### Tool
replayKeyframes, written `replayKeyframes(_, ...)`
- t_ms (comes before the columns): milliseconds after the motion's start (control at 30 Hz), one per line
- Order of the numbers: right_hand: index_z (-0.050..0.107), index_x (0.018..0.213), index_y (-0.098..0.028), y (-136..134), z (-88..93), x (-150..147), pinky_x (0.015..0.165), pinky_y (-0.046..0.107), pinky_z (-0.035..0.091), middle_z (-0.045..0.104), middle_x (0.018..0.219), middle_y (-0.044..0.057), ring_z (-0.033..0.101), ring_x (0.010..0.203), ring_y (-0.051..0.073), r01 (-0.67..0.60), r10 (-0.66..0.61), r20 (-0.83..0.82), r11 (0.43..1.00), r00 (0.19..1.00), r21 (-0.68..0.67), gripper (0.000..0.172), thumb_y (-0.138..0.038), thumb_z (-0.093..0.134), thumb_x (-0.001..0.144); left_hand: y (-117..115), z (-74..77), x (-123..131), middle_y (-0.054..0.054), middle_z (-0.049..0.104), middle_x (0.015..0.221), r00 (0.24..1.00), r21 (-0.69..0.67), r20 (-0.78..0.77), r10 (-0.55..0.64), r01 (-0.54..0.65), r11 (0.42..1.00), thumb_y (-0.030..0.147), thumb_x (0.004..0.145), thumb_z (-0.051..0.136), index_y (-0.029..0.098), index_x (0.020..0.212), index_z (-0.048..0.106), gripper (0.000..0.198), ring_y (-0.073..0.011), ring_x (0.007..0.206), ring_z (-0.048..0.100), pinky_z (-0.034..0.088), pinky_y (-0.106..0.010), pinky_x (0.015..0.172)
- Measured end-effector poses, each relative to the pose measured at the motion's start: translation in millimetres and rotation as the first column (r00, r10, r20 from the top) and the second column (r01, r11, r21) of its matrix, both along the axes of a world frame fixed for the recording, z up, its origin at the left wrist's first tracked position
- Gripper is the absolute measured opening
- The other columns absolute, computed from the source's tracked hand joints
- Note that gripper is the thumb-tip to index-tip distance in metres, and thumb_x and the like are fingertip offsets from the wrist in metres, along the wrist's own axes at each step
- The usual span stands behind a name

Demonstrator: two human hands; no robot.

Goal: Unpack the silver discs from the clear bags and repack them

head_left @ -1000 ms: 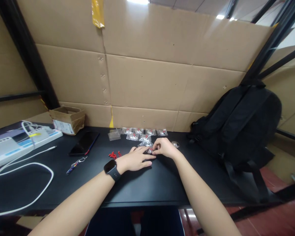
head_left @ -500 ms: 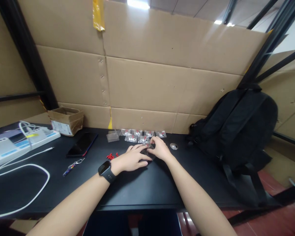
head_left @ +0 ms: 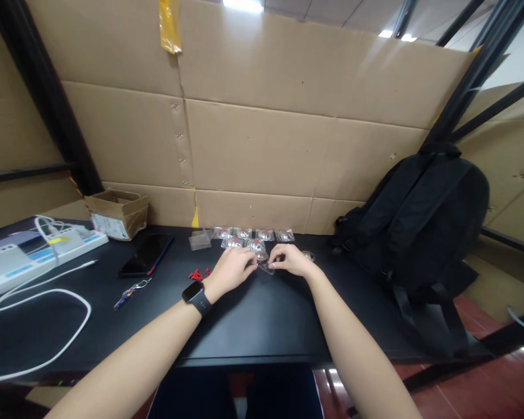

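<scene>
Over the black table (head_left: 253, 326), my left hand (head_left: 230, 269) and my right hand (head_left: 291, 260) pinch the two ends of a small clear plastic bag (head_left: 265, 266) with a red piece in it, held just above the surface. A black smartwatch (head_left: 197, 298) is on my left wrist. Several more clear bags with red pieces (head_left: 248, 238) lie in a row just behind my hands, near the cardboard wall. A few loose red pieces (head_left: 197, 273) lie left of my left hand. A small clear round piece (head_left: 307, 254) lies behind my right hand.
A black backpack (head_left: 423, 221) leans at the right. A black phone (head_left: 146, 255), a key ring (head_left: 131, 291), a small cardboard box (head_left: 117, 213), a white power strip (head_left: 30, 253) and a white cable (head_left: 48, 326) are at the left. A clear little box (head_left: 199, 240) stands by the bags.
My left hand has lifted from lying flat on the table and closed its fingers on the bag's left end. Both hands have raised the bag slightly, still by the row of bags.
</scene>
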State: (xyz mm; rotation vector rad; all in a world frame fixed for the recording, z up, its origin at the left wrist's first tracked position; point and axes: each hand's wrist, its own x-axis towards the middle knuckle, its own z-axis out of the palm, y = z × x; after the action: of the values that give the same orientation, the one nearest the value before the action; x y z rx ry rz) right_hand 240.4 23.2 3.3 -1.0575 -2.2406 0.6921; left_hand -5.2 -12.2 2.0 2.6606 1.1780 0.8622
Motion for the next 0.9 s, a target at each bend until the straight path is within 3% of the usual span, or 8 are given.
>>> replayKeyframes(100,0.074,0.079,-0.017,-1.7,4.4,-1.2,0.075,0.03,0.051,0.074,0.088,0.006,0.066,0.078,0.018,-0.013,0.003,-0.1,0.995,0.995,-0.101,0.023,-0.04,0.076,0.075,2.8,0.1,-3.5,-0.002,0.073,0.084,0.989,-0.137,0.133,0.068,-0.049,0.989,0.027,0.084,0.061,0.024,0.08,0.067,0.008,-0.022,0.083,0.067,0.046,-0.033,0.083)
replayKeyframes(233,0.068,0.078,-0.016,-2.0,3.3,-5.9,0.064,0.027,0.05,0.072,0.072,0.004,0.064,0.064,0.015,0.017,-0.079,-0.227,0.964,0.971,-0.265,0.029,-0.043,0.076,0.074,10.3,-7.3,-3.0,-0.002,0.073,0.076,0.937,-0.398,0.279,0.212,-0.088,0.913,0.028,0.077,0.062,0.021,0.072,0.062,0.008,-0.0206,0.074,0.068,0.048,-0.029,0.072)
replayKeyframes(300,0.065,0.083,-0.016,-0.9,-1.7,-10.1,0.058,0.024,0.048,0.071,0.067,0.002,0.06,0.055,0.013,0.064,-0.136,-0.235,0.954,0.962,-0.291,0.026,-0.039,0.076,0.073,12.7,-10.7,-0.6,-0.001,0.074,0.073,0.918,-0.468,0.285,0.275,-0.117,0.876,0.026,0.076,0.061,0.022,0.08,0.06,0.006,-0.0206,0.074,0.069,0.047,-0.029,0.072)
replayKeyframes(367,0.061,0.094,-0.018,0.1,-7.7,-14.0,0.053,0.022,0.045,0.07,0.064,0.0,0.058,0.05,0.012,0.12,-0.191,-0.219,0.945,0.957,-0.303,0.028,-0.031,0.074,0.073,12.4,-11.8,1.7,0.002,0.075,0.073,0.909,-0.503,0.24,0.34,-0.183,0.845,0.023,0.074,0.061,0.024,0.093,0.058,0.019,-0.021,0.079,0.071,0.046,-0.03,0.077)
replayKeyframes(533,0.055,0.11,-0.022,-2.6,-10.3,-17.4,0.056,0.021,0.043,0.064,0.055,-0.008,0.057,0.049,0.012,0.168,-0.173,-0.027,0.975,0.985,-0.143,0.038,-0.011,0.062,0.074,3.6,-9.2,5.7,0.005,0.076,0.074,0.923,-0.426,0.106,0.37,-0.294,0.856,0.018,0.079,0.056,0.028,0.114,0.048,0.037,-0.0223,0.091,0.071,0.039,-0.036,0.089)
replayKeyframes(700,0.064,0.104,-0.02,-13.8,16.2,-16.1,0.065,0.024,0.043,0.065,0.074,-0.002,0.057,0.064,0.013,0.183,-0.173,-0.07,0.966,0.982,0.182,0.023,-0.015,0.048,0.089,-1.1,-7.0,5.9,0.004,0.077,0.079,0.948,-0.363,0.065,0.313,-0.269,0.892,0.02,0.087,0.05,0.03,0.108,0.06,0.026,-0.0212,0.09,0.071,0.037,-0.037,0.091)
replayKeyframes(833,0.075,0.096,-0.021,-23.0,28.6,-19.3,0.077,0.026,0.046,0.068,0.103,0.005,0.063,0.088,0.017,-0.108,0.101,0.055,0.983,0.993,0.149,0.014,-0.025,0.066,0.086,0.7,-6.0,5.8,-0.001,0.078,0.093,0.956,-0.328,0.019,0.291,-0.269,0.905,0.026,0.092,0.046,0.032,0.112,0.071,0.032,-0.0252,0.104,0.068,0.038,-0.039,0.093)
replayKeyframes(900,0.076,0.1,-0.023,-24.1,24.8,-22.9,0.079,0.027,0.047,0.07,0.102,0.004,0.063,0.088,0.018,-0.153,0.136,0.167,0.984,0.977,0.095,0.025,-0.026,0.078,0.076,1.1,-6.7,6.3,-0.003,0.077,0.099,0.96,-0.308,-0.018,0.28,-0.272,0.912,0.029,0.095,0.044,0.032,0.11,0.073,0.034,-0.0267,0.105,0.066,0.037,-0.041,0.094)
